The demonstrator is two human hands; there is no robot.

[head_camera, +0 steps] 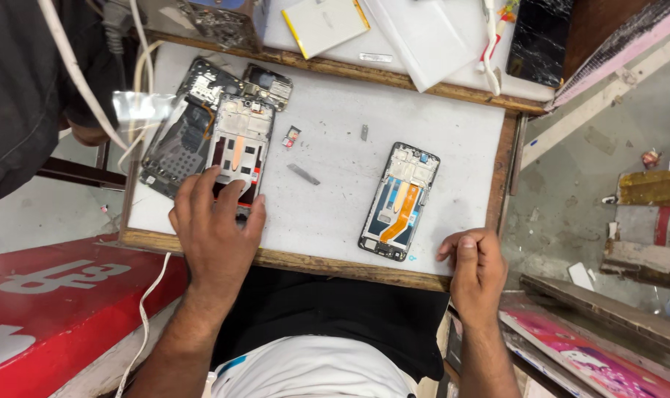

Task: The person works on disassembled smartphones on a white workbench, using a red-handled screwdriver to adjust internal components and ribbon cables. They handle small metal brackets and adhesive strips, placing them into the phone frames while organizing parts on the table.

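Bright, even daylight; soft shadows under hands on white bench [335, 140]. Sharp centre, edges slightly stretched, maybe mild wide-angle distortion.

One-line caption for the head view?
Left hand on an opened phone frame; right hand at the board's edge.

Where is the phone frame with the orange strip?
In the head view, the phone frame lies on the right part of the white board, just left of the right hand on the board's corner.
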